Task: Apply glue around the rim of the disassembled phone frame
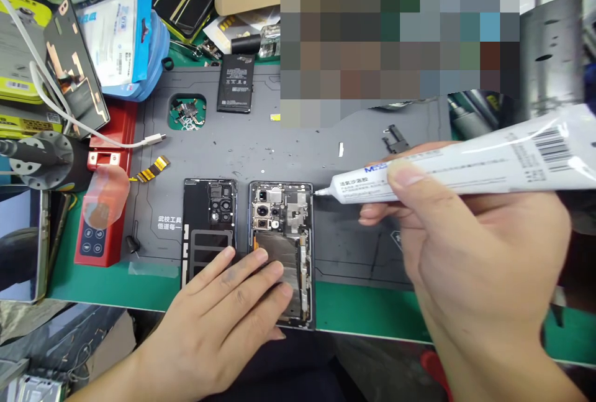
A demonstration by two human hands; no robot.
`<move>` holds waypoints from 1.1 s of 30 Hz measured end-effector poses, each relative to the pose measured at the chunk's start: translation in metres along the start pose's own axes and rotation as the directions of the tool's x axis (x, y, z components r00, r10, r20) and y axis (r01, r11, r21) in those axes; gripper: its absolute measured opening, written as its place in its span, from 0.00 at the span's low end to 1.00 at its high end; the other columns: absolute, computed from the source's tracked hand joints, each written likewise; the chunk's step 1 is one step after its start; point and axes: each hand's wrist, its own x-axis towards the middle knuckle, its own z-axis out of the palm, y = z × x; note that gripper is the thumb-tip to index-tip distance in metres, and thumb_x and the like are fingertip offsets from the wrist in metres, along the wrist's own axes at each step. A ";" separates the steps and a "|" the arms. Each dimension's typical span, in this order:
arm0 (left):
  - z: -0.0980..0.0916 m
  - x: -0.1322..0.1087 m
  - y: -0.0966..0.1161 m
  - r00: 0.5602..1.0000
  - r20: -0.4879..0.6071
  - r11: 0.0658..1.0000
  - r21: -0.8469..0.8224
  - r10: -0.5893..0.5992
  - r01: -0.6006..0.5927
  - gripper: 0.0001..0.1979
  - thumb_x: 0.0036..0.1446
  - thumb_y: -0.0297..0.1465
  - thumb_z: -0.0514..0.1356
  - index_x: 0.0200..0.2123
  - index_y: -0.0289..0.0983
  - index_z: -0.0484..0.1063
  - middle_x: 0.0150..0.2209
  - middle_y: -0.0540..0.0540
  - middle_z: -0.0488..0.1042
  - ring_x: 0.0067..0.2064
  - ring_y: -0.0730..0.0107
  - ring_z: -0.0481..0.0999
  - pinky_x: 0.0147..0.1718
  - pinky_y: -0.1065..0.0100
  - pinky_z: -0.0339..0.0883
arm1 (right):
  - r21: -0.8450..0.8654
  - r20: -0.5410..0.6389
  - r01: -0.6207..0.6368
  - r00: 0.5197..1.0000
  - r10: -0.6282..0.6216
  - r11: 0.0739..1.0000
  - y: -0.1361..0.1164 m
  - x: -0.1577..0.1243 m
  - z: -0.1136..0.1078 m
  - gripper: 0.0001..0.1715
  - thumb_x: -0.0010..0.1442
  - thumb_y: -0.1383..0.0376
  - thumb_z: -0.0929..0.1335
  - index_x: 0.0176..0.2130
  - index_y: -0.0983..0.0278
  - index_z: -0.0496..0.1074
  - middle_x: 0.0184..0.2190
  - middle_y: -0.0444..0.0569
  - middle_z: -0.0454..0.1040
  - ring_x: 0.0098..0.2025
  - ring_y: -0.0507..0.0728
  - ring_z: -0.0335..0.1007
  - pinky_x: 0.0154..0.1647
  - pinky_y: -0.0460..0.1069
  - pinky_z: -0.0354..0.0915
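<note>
An opened phone (pixel 291 259), its cameras, boards and battery area exposed, lies face down on the grey mat. My left hand (pixel 233 312) rests flat across its lower left part, fingers stretched out. Just left of it lies a detached phone back cover (pixel 209 203), inner side up, partly under the same hand. In my right hand (pixel 470 253) is a white glue tube (pixel 428 169), gripped between thumb and fingers and held nearly level. Its thin nozzle points left and meets the phone's upper right edge; whether any glue is coming out I cannot tell.
A loose battery (pixel 235 83) lies at the mat's back, beside a recess holding small parts (pixel 187 113). A gold flex cable (pixel 153 169), white charging cable (pixel 151 140) and red device (pixel 105 228) stand left. A black bracket (pixel 395 139) lies right. A blurred patch hides the back right.
</note>
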 end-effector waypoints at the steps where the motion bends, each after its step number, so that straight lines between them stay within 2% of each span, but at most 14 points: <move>1: 0.000 0.000 0.000 1.000 -0.001 1.000 -0.003 0.003 -0.003 0.22 0.69 0.30 0.66 0.63 0.31 0.73 0.65 0.42 0.74 0.74 0.55 0.63 0.76 0.49 0.51 | -0.002 0.000 0.001 1.000 -0.001 1.000 0.000 -0.001 0.000 0.09 0.61 0.63 0.78 0.38 0.65 0.79 0.36 0.47 0.76 0.27 0.52 0.74 0.23 0.47 0.73; 19: 0.003 -0.002 0.001 1.000 -0.018 1.000 -0.021 0.008 -0.008 0.23 0.68 0.29 0.67 0.63 0.29 0.72 0.65 0.41 0.74 0.73 0.55 0.64 0.75 0.49 0.53 | -0.021 0.047 0.021 0.999 -0.020 1.000 -0.001 -0.015 -0.008 0.07 0.64 0.64 0.76 0.34 0.64 0.77 0.36 0.45 0.75 0.26 0.49 0.70 0.23 0.47 0.70; 33: 0.004 -0.003 0.002 0.999 -0.033 1.000 -0.016 0.012 -0.013 0.22 0.68 0.30 0.68 0.61 0.30 0.73 0.64 0.40 0.75 0.72 0.55 0.66 0.75 0.49 0.54 | -0.015 0.044 0.003 0.999 -0.002 1.000 0.000 -0.025 -0.011 0.08 0.65 0.63 0.76 0.36 0.64 0.77 0.38 0.45 0.74 0.27 0.49 0.70 0.24 0.48 0.71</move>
